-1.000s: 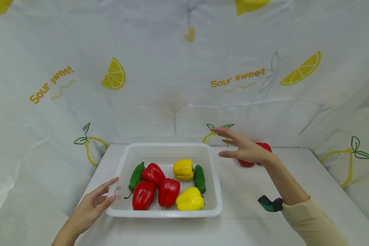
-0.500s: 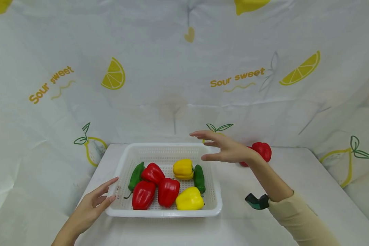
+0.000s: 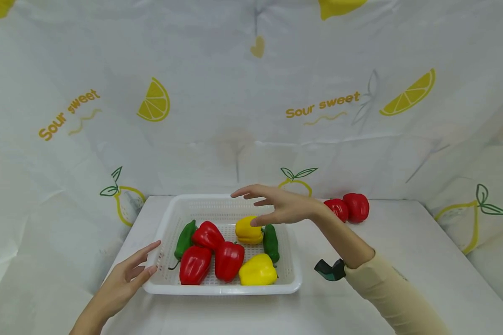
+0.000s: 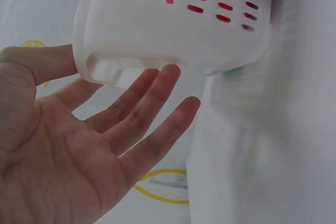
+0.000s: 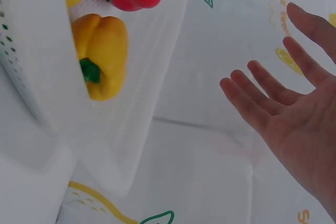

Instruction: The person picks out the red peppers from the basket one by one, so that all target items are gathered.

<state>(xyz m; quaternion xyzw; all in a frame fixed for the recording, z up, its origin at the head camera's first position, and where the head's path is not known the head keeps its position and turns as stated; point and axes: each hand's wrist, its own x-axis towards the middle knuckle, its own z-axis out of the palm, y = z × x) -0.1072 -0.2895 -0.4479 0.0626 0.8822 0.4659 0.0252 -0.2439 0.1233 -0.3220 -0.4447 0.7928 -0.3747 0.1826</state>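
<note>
A white perforated plastic basket (image 3: 222, 291) stands on the table. In it lie three red bell peppers (image 3: 229, 261), two yellow bell peppers (image 3: 258, 270) and two long green peppers (image 3: 270, 244). My left hand (image 3: 119, 284) is at the basket's left rim, its fingers loosely extended; in the left wrist view, thumb and fingers reach the rim (image 4: 80, 51) without curling round it. Over the back right part of the basket hovers my right hand (image 3: 282, 204), fingers spread and holding nothing. Its thumb partly covers the rear yellow bell pepper.
Two more red bell peppers (image 3: 356, 207) sit side by side on the white table (image 3: 385, 251), right of the basket. A white cloth (image 3: 218, 93) with lemon prints hangs behind and along the sides. A dark strap piece (image 3: 330, 270) juts from my right wrist.
My right hand has moved left, from beside the red bell peppers on the table to above the basket, uncovering both of them. The left hand and the basket's contents stay put.
</note>
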